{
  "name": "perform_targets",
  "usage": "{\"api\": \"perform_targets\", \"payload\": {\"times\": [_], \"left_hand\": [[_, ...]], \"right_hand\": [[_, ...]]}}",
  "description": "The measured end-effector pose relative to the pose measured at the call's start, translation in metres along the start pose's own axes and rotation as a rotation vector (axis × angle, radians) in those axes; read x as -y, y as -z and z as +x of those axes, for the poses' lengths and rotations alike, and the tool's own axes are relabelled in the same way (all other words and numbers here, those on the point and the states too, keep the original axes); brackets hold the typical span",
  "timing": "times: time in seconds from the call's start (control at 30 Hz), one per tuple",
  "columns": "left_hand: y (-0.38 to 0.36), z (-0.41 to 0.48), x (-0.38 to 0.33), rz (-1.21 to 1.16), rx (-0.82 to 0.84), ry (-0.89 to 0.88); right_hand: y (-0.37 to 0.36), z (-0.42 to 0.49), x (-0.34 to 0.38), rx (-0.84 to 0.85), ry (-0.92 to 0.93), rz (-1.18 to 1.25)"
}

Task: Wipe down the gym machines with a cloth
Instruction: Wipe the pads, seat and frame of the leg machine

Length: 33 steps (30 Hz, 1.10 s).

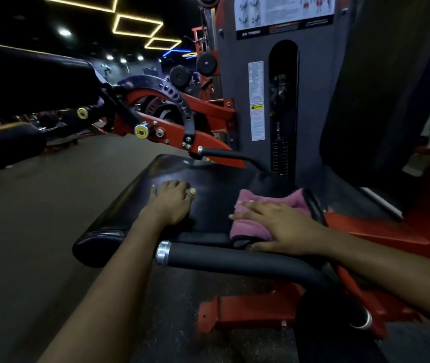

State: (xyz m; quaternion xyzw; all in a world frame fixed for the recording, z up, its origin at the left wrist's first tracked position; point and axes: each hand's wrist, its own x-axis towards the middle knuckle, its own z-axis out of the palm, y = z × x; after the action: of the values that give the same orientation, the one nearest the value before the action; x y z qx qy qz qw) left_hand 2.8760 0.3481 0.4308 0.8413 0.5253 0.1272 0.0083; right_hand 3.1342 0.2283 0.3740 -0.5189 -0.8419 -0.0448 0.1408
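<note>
Dim gym, red-framed machine [208, 107]: on its black seat pad [119, 221], the right hand [279, 226] presses a folded pink cloth [266, 203] flat, grip wide. Left hand [172, 203] rests well beside it on bare pad, grip wide too, holding nothing.

The right hand [287, 229] hides part of the cloth [274, 203]; placard [284, 11] print unreadable

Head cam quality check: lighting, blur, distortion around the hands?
Head view: dim gym, lit mostly by ceiling strip lights, which bloom; faint sheen on the black seat pad; left hand on the pad and right hand on the pink cloth readable but slightly soft; wide-angle bending toward the edges; floor smeared.
</note>
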Motion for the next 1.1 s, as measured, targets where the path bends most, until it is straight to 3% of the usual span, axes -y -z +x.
{"api": "perform_targets", "payload": {"times": [0.17,0.4,0.57,0.7,0.83,0.9,1.03,1.1], "left_hand": [[-0.002,-0.001,0.003,0.061,0.074,-0.020],[0.000,-0.001,0.005,0.079,0.106,-0.056],[0.001,-0.004,0.009,0.047,0.100,-0.084],[0.000,-0.004,0.009,0.060,0.129,-0.100],[-0.003,-0.001,0.010,0.104,0.155,-0.121],[-0.005,-0.001,0.011,0.113,0.163,-0.124],[-0.003,0.000,0.006,0.120,0.135,-0.115],[-0.001,-0.002,0.004,0.117,0.155,-0.095]], "right_hand": [[-0.010,0.001,0.003,-0.082,0.028,0.041],[-0.020,-0.071,-0.056,-0.154,-0.108,0.015],[-0.018,-0.070,-0.052,-0.344,-0.135,0.154],[-0.016,-0.057,-0.049,-0.439,-0.593,0.313],[-0.001,-0.028,-0.055,-0.178,-0.874,0.331],[-0.002,-0.021,-0.052,-0.126,-1.052,0.336],[-0.003,-0.027,-0.032,-0.145,-1.202,0.176],[0.003,-0.033,-0.020,-0.081,-1.176,0.090]]}}
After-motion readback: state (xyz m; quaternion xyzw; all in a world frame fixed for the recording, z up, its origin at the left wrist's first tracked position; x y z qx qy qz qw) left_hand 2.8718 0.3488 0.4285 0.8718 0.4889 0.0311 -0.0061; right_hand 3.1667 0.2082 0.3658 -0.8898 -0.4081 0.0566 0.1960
